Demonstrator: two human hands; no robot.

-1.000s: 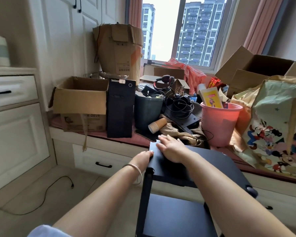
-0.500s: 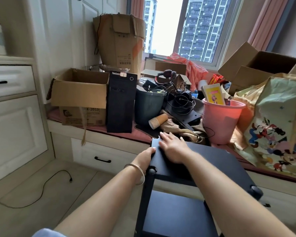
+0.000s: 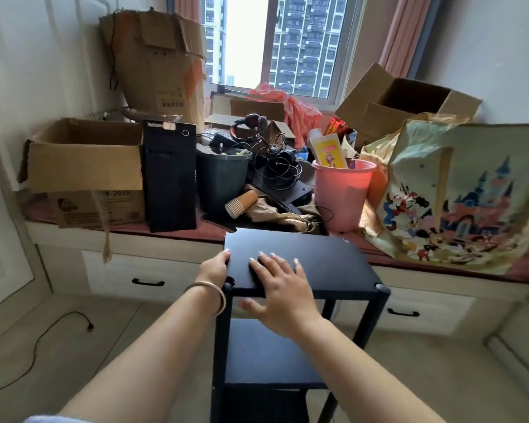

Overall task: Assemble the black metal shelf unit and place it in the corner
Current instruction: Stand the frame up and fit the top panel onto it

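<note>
Left hand [image 3: 216, 268] wrapped over the 9 o'clock edge of the top panel [image 3: 318, 257], fingers hooked on the rim, bracelet [image 3: 208, 296] at the wrist; right hand [image 3: 283, 290] spread flat and relaxed on the panel's near-left part, pressing down rather than grasping, thumb hanging over the near edge. Below, the black shelf unit [image 3: 266, 352] upright on the floor, posts and a lower tier visible, its far edge just short of the cluttered window seat [image 3: 171, 236] at 12 o'clock, near the pink bucket [image 3: 342, 193] and the black computer tower [image 3: 169, 178]. Seemingly the closing step of assembly: seating or steadying the top shelf. Next, probably a firm two-handed hold and a carry to the corner, minding the cable [image 3: 43, 337] on the floor at 8 o'clock. Compared with a second ago: unit farther from the body and seen more fully, both near posts now in view, right hand drawn back toward the near edge.
</note>
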